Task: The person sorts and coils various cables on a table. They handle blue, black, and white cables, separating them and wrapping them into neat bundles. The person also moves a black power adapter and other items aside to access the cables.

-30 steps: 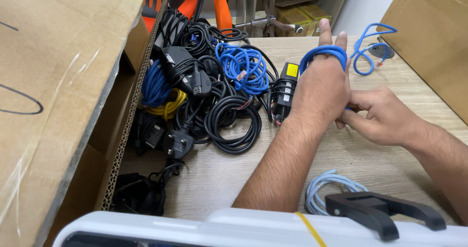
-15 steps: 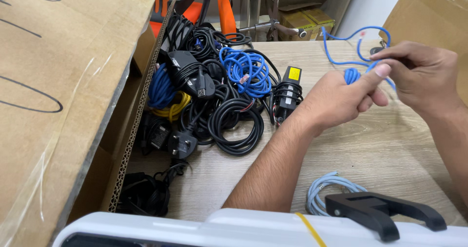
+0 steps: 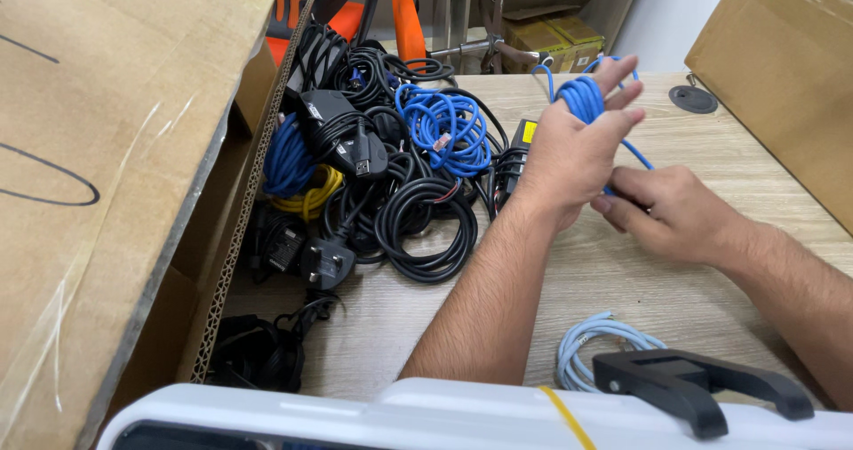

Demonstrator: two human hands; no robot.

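Left hand (image 3: 573, 152) raised, fingers spread, blue cable (image 3: 582, 97) looped around them. Right hand (image 3: 666, 210) pinches its trailing end just beside. Black cable pile (image 3: 400, 175) lies left; cardboard box (image 3: 782, 68) right.

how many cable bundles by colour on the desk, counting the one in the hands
Blue: 3, namely the coil on the left hand, one in the pile and a darker one by the cardboard.
Yellow: 1.
Pale blue: 1.
Black: a tangle, cannot be counted apart.
Total: 5 coloured bundles, plus the black tangle.
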